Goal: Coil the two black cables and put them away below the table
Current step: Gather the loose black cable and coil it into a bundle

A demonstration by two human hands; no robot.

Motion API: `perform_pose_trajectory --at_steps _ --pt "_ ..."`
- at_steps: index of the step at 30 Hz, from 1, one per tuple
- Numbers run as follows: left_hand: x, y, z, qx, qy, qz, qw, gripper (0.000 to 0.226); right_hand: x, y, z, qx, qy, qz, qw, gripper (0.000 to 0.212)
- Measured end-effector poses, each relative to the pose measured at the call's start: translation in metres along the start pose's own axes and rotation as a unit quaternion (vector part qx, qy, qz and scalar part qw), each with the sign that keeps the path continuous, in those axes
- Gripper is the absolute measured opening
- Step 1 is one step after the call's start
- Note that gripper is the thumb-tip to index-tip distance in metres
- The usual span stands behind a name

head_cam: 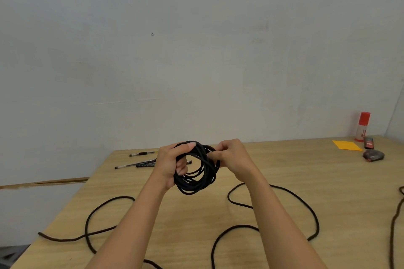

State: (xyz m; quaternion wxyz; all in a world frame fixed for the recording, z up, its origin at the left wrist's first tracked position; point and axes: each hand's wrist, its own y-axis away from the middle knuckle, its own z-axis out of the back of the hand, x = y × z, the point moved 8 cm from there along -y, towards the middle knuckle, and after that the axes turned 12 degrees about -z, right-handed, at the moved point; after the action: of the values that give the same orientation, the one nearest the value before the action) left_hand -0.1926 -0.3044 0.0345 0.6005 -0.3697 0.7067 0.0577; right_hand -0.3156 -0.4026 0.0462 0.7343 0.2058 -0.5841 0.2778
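A black cable wound into a coil (194,181) hangs in the air above the wooden table (295,177). My left hand (169,164) grips the coil's left side, fingers curled through the loops. My right hand (231,157) pinches strands at the coil's upper right. A second black cable (306,205) lies loose on the table in wide loops, running from the left edge across the front to the right, partly hidden behind my forearms.
Several pens (140,162) lie on the table's far left behind my hands. At the far right stand a red-capped glue bottle (362,125), an orange paper (346,145) and a small dark tape measure (373,155). A pale wall rises behind the table.
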Motion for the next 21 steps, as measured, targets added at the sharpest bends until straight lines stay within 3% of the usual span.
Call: perform_pose_trajectory --at_steps 4,7,10,15,19,21 --pt "0.004 0.003 -0.003 0.008 0.055 0.023 0.998 0.018 -0.010 0.001 -0.010 0.149 -0.090 -0.079 0.982 0.019" --pt "0.004 0.005 -0.007 0.017 0.040 0.023 0.999 0.018 -0.018 0.002 -0.013 0.195 -0.099 -0.143 0.965 0.013" --pt "0.001 0.007 -0.012 0.028 0.016 0.012 0.999 0.011 -0.024 0.001 -0.013 0.223 -0.097 -0.191 0.951 0.027" --pt "-0.005 0.005 -0.018 0.056 -0.032 -0.019 0.998 0.008 -0.029 0.000 -0.012 0.214 -0.133 -0.245 0.936 0.021" --pt "-0.008 0.004 -0.020 0.073 -0.076 -0.036 0.994 0.010 -0.033 -0.002 -0.007 0.160 -0.113 -0.257 0.946 0.045" --pt "-0.007 0.005 -0.020 0.064 -0.082 -0.040 0.994 0.010 -0.034 -0.001 -0.003 0.118 -0.102 -0.267 0.951 0.033"
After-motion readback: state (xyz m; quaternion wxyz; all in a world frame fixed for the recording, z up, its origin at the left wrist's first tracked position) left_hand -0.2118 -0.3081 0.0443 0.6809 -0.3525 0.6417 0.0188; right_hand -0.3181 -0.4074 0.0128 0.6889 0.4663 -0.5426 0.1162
